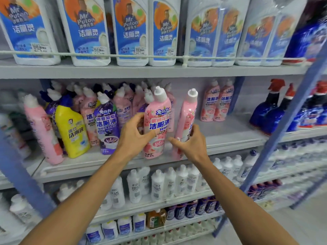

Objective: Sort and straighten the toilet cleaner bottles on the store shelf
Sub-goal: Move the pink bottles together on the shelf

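While the label-forward pink bottle (157, 121) and the side-turned pink bottle (187, 114) stand at the middle shelf (230, 138) front | left hand (134, 137) fingers wrapped round the first, mid-body | right hand (191, 144) clamped low on the second | probably full, stiff, glossy, slippery | hold bodies, not necks

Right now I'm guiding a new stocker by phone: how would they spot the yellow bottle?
Find the middle shelf crowded with pink and purple bottles. Left of the left hand, the yellow bottle stands between a leaning pink bottle and a purple bottle; it is the only yellow one there.
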{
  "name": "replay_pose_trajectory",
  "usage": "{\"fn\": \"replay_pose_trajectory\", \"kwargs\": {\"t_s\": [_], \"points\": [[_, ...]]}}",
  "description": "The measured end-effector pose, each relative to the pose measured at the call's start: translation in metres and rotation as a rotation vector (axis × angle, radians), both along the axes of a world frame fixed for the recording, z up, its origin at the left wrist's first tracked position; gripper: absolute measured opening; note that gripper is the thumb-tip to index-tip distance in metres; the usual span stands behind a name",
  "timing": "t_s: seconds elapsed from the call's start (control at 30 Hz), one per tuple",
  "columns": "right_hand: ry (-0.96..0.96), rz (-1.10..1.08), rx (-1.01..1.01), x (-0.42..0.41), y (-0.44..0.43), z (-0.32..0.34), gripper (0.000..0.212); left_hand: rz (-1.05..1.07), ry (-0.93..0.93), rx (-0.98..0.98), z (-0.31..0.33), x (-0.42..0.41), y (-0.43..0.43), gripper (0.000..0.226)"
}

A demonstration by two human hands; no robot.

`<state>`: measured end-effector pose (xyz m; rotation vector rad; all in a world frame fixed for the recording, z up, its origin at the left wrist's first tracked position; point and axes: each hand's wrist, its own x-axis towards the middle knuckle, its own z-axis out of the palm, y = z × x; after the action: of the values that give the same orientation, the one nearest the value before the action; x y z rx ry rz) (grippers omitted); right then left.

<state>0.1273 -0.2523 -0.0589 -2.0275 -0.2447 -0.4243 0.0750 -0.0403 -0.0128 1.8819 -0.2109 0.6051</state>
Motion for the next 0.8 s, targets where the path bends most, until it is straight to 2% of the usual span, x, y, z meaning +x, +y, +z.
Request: {"fn": "replay_pose_trajectory", "kwargs": {"t_s": [0.27, 0.5, 0.8], "points": [[-0.033, -0.03, -0.01, 0.085, -0.111, -0.002, 0.085, 0.009, 0.014, -0.02, -0.009, 0.089, -0.114, 0.047], [0.001, -0.005, -0.062, 0.168, -0.194, -0.011, 0.099, 0.073, 0.053, -0.062, -0.023, 0.167, -0.195, 0.047], [0.06, -0.046, -0.106, 0.215, -0.244, -0.031, 0.102, 0.115, 0.152, -0.113, -0.044, 0.214, -0.256, 0.049]]}}
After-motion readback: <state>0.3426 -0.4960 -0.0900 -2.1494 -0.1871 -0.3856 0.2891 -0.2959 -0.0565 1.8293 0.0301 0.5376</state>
